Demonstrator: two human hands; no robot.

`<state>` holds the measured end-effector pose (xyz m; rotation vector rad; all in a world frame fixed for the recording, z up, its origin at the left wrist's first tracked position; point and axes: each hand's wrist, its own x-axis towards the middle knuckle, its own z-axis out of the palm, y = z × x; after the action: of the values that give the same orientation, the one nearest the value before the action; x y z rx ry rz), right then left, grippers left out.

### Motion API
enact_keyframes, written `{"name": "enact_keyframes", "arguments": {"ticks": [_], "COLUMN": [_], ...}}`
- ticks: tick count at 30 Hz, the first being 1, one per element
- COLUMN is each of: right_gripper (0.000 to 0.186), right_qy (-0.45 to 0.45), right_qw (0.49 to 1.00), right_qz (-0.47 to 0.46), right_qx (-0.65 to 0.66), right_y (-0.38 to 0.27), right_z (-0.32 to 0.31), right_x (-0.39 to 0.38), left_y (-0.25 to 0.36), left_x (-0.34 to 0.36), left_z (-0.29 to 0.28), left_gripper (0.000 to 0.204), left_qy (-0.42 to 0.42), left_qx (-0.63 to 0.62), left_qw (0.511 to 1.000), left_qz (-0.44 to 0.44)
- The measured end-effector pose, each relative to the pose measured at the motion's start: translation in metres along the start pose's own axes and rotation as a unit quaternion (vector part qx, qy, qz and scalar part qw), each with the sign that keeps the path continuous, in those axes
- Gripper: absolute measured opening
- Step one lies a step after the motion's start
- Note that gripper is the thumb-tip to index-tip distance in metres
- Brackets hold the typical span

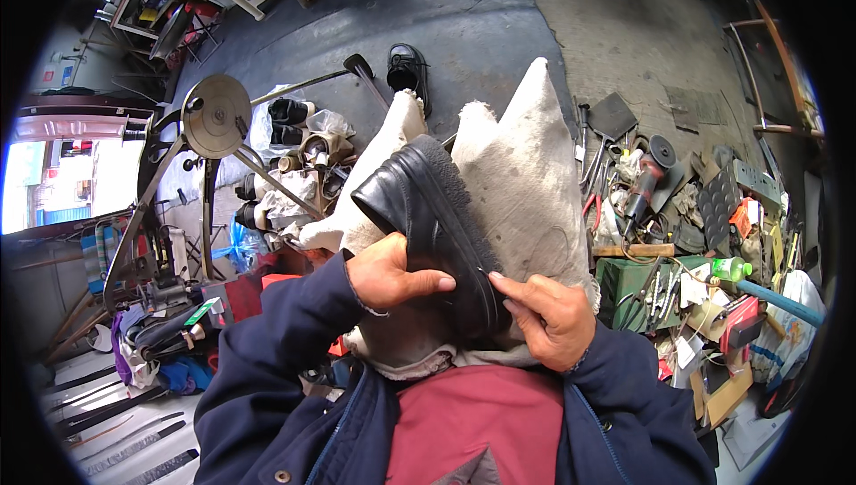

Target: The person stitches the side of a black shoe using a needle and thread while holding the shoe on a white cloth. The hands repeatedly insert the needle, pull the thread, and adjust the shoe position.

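A black leather shoe (415,195) lies tilted across my lap, its dark, rough-edged sole turned to the right. My left hand (388,275) grips it on the left side, thumb laid over the upper, the other fingers hidden. At the sole's edge, my right hand (548,316) is closed in a pinch, thumb and forefinger touching or nearly touching the shoe. Whatever sits in that pinch is too small to make out. Under the shoe, a worn off-white cloth (526,182) covers my legs.
Another black shoe (407,70) stands on the floor ahead. To the left is a metal machine with a round wheel (216,117), beside bagged shoes (290,119). Hand tools, an angle grinder (646,182), a hammer (633,250) and a green box (624,284) crowd the right side.
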<state>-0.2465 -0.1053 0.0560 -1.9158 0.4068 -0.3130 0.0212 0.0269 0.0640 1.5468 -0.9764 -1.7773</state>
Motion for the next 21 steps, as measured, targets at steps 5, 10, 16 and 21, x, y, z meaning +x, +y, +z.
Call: {"name": "enact_keyframes", "arguments": {"ticks": [5, 10, 16, 21], "right_gripper": [0.043, 0.042, 0.041, 0.039], "right_qy": [0.005, 0.014, -0.022, -0.027], "right_qw": [0.997, 0.996, 0.997, 0.997], "right_qz": [0.002, 0.046, 0.058, 0.069], "right_qx": [0.074, 0.081, 0.050, 0.035], "right_y": [-0.002, -0.005, -0.004, -0.009], "right_z": [0.009, 0.000, -0.010, -0.011], "right_x": [0.013, 0.007, -0.006, -0.009], "left_y": [0.003, 0.005, 0.002, 0.000], "left_x": [0.001, 0.000, 0.001, 0.000], "left_z": [0.009, 0.010, 0.007, 0.007], "left_gripper": [0.027, 0.027, 0.028, 0.028], "left_qy": [0.005, 0.020, 0.012, 0.012], "left_qx": [0.004, 0.011, 0.005, 0.025], "left_qw": [0.999, 0.998, 0.999, 1.000], "left_qz": [0.049, 0.051, 0.030, 0.008]}}
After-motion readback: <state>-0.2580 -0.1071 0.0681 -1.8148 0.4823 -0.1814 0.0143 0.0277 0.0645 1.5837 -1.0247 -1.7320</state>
